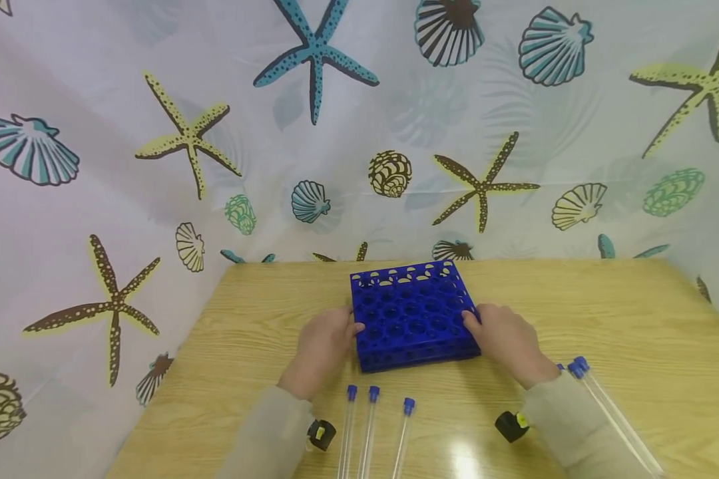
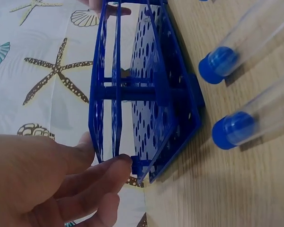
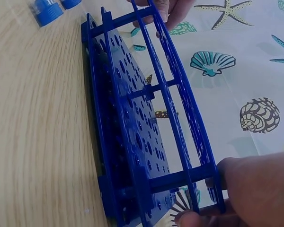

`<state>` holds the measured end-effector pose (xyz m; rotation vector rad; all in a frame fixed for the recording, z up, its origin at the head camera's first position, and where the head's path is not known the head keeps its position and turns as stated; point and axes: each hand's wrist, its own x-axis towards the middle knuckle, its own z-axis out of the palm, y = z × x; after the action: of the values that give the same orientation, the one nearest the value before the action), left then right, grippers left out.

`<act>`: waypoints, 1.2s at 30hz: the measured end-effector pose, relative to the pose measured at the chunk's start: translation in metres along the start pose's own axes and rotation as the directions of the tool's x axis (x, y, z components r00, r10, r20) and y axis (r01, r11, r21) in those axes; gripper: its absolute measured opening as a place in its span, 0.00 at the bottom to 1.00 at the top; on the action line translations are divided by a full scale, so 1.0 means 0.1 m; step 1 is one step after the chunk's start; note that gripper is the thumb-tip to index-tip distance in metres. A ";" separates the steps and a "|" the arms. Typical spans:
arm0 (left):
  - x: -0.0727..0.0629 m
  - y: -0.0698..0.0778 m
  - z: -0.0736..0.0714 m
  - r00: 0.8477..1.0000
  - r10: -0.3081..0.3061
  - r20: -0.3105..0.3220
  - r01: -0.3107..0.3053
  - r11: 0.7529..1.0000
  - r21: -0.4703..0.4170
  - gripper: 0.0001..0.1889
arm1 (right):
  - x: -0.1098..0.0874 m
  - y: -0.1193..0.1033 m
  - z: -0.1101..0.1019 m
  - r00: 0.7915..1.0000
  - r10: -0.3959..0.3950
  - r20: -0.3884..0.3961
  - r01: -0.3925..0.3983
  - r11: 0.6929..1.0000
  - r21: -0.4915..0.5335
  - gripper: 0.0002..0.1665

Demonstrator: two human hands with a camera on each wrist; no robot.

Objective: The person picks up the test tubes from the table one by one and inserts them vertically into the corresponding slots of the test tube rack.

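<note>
At the far middle of the wood-grain counter (image 1: 263, 299), the left hand (image 1: 325, 340) and right hand (image 1: 506, 338) grip opposite ends of the blue tube rack (image 1: 416, 314), which should handle as light, stiff, slightly slippery plastic, best held evenly at both ends.

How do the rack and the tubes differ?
The rack is blue and full of round holes; the tubes are clear, with blue caps. The rack is broad and boxy, the tubes long and thin. The left hand and right hand grip the rack, while neither holds the tubes. Both show blue.
</note>
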<state>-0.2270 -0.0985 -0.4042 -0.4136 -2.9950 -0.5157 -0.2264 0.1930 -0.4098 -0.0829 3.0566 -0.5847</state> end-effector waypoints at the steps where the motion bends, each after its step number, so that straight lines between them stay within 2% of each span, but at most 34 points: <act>1: -0.01 0.02 0.00 1.000 0.008 -0.015 -0.007 1.000 0.017 0.13 | 0.00 0.01 0.00 1.000 0.001 0.000 -0.001 1.000 0.001 0.22; 4: -0.02 0.09 0.01 0.999 0.034 -0.021 -0.033 0.998 0.045 0.18 | -0.01 0.05 -0.01 1.000 -0.005 -0.004 0.005 1.000 -0.001 0.22; 9: -0.02 0.17 0.03 0.995 0.036 0.094 -0.038 0.999 0.016 0.35 | -0.06 0.12 -0.02 1.000 0.010 0.006 -0.010 1.000 -0.003 0.22; 13: -0.01 0.21 0.07 0.991 0.069 0.117 -0.076 0.995 0.061 0.42 | -0.12 0.18 -0.04 1.000 0.021 0.014 -0.021 1.000 0.000 0.23; 20: 0.03 0.26 0.13 0.987 0.140 0.077 -0.149 0.982 0.119 0.45 | -0.19 0.28 -0.07 0.999 0.040 0.032 -0.040 0.999 0.000 0.25; 23: 0.04 0.29 0.15 0.986 0.148 0.072 -0.157 0.979 0.129 0.45 | -0.22 0.31 -0.08 0.999 0.044 0.030 -0.044 0.999 -0.004 0.26; 25: 0.05 0.31 0.17 0.986 0.146 0.087 -0.157 0.978 0.137 0.45 | -0.25 0.33 -0.08 0.998 0.051 0.033 -0.051 0.999 -0.002 0.26; 31: 0.07 0.39 0.18 0.980 0.118 0.159 -0.133 0.988 0.083 0.45 | -0.32 0.40 -0.10 0.997 0.064 0.038 -0.064 0.998 0.009 0.27; 36: 0.09 0.48 0.19 0.978 0.118 0.173 -0.133 0.988 0.076 0.44 | -0.37 0.45 -0.12 0.997 0.077 0.032 -0.077 0.997 0.012 0.27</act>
<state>-0.2230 -0.0469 -0.4056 -0.6659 -3.1090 -0.3535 -0.1922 0.2419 -0.4145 0.0259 3.0096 -0.5927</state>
